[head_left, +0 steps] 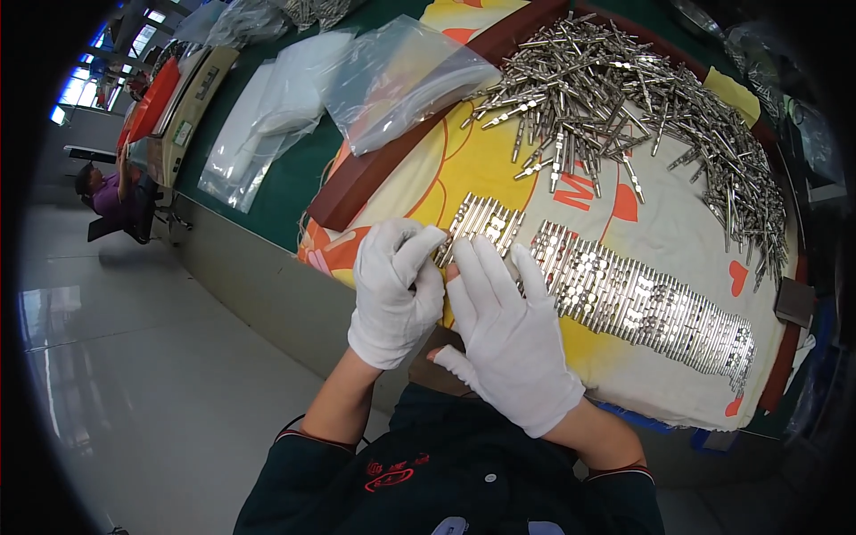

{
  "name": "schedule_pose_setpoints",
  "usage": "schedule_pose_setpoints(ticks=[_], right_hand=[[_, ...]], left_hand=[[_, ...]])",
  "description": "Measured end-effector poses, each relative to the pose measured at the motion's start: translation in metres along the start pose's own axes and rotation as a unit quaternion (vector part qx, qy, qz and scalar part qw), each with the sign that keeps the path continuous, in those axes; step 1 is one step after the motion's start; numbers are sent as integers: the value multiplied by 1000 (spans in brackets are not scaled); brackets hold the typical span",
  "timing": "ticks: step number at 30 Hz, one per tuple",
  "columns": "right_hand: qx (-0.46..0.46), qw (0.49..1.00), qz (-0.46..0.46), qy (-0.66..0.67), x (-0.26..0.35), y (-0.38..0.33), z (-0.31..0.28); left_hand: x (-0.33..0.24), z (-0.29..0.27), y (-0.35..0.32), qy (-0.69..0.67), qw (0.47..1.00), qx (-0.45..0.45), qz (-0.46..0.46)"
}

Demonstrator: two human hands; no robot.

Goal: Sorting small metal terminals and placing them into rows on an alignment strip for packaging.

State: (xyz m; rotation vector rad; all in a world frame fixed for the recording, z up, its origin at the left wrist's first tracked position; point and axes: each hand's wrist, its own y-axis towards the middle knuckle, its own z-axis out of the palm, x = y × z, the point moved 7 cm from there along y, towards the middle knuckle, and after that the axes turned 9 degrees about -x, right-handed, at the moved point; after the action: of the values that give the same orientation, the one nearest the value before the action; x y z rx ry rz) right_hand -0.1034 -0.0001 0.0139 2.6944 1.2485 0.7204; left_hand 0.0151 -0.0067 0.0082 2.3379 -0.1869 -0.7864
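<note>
Both my hands wear white gloves, some with bare fingertips showing. My left hand [392, 290] is curled closed beside the left end of a short row of shiny metal pins [489, 217]; whatever its fingers pinch is hidden. My right hand [510, 334] lies stretched out with its fingers apart, the fingertips over the near ends of those pins. To the right, after a small gap, a long row of metal pins [642, 299] lies side by side on the patterned cloth [664, 201]. Farther back spreads a loose heap of similar pins [593, 85].
A reddish-brown wooden frame [343, 198] borders the cloth. Clear plastic bags [379, 102] lie over its left side and on the green table [290, 209]. A dark block [794, 301] sits by the right edge. At far left are a scale-like device [183, 125] and a seated person [111, 194].
</note>
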Motion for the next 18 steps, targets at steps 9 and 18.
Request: schedule_pose_setpoints(ticks=[9, 18], right_hand=[[4, 1000, 7, 6, -2, -3, -2], [1, 1000, 6, -4, -3, -6, -3]], left_hand=[[-3, 1, 2, 15, 999, 34, -6], [-8, 2, 3, 23, 999, 39, 29]])
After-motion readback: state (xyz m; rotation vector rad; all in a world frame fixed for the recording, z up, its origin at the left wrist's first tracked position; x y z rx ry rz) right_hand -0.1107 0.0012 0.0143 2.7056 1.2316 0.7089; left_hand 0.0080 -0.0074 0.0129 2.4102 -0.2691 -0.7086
